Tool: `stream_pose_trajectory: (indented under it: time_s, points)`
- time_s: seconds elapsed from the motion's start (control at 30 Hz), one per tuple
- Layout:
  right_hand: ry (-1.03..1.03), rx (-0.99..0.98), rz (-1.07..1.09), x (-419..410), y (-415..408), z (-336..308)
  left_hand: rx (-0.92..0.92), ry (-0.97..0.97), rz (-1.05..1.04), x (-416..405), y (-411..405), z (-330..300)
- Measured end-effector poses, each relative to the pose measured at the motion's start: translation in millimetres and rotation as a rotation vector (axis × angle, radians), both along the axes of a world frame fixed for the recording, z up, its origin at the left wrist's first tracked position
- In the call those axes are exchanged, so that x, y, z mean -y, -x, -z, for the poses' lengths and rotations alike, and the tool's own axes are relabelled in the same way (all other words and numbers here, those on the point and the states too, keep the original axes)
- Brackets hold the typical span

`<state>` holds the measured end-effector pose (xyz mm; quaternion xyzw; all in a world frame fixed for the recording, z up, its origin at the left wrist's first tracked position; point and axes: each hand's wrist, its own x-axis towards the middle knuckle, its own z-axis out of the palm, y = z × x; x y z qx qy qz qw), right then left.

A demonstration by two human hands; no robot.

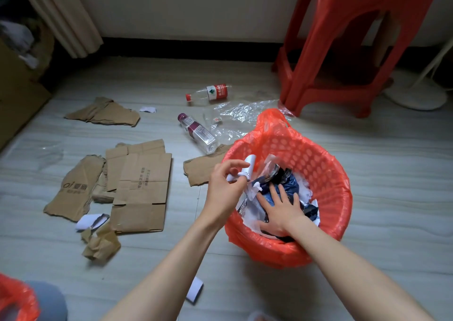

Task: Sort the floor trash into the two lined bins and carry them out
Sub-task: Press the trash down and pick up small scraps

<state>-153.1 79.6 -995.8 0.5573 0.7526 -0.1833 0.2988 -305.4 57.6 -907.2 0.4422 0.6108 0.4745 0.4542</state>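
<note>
White paper scrap [247, 171], pinched in left hand [224, 190], is best dropped into red-lined bin [326, 173] while flat, released right hand [282, 210] compresses contents.

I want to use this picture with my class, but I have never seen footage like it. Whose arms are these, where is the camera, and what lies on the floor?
There is no robot. A person wears one camera on the head, so you look down along their arms. The right hand presses flat on trash inside a red lined bin. The left hand pinches white paper over the bin. On the floor lie cardboard pieces, two plastic bottles, clear plastic film and paper scraps. A red stool stands behind.
</note>
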Motion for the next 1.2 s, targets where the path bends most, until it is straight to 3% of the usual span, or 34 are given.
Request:
stream_pose_trajectory:
  time_s: [0.17, 0.27, 0.4, 0.53, 0.63, 0.7, 0.83, 0.9, 1.07, 1.2]
  points:
    - [0.058, -0.017, -0.002, -8.7, 1.7, 8.2, 0.162, 0.097, -0.026, -10.1, 6.1, 5.1]
    - [0.062, -0.128, 0.087, -7.7, -0.2, -9.9, 0.220, 0.125, -0.057, -8.8, 9.3, 1.5]
    - [-0.155, -0.383, 0.290, -3.8, -2.9, -45.2, 0.269, 0.115, -0.085, -9.0, 8.5, -6.7]
    - [-0.511, -0.602, 0.393, -8.4, -11.9, -80.0, 0.134, 0.053, -0.016, -5.5, 1.1, -12.7]
    - [-0.702, -0.793, 0.425, -13.3, -13.3, -107.0, -0.138, -0.113, 0.088, -4.2, -7.0, -12.5]
    - [-0.622, -0.940, 0.584, -18.0, -8.8, -122.7, -0.302, -0.269, 0.166, -4.3, -11.9, -14.9]
    - [-0.089, -1.271, 1.079, -28.5, 4.7, -138.2, -0.419, -0.426, 0.272, -2.8, -10.0, -26.1]
    - [0.100, -1.373, 1.191, -29.0, 12.1, -142.7, -0.434, -0.450, 0.297, 0.8, -1.4, -35.5]
    - [0.115, -1.453, 1.112, -27.6, 57.6, -163.9, -0.500, -0.379, 0.253, 15.7, 37.4, -63.7]
    - [0.119, -1.495, 0.809, -6.0, 117.2, -194.3, -0.798, -0.138, -0.064, 33.6, 91.0, -83.7]
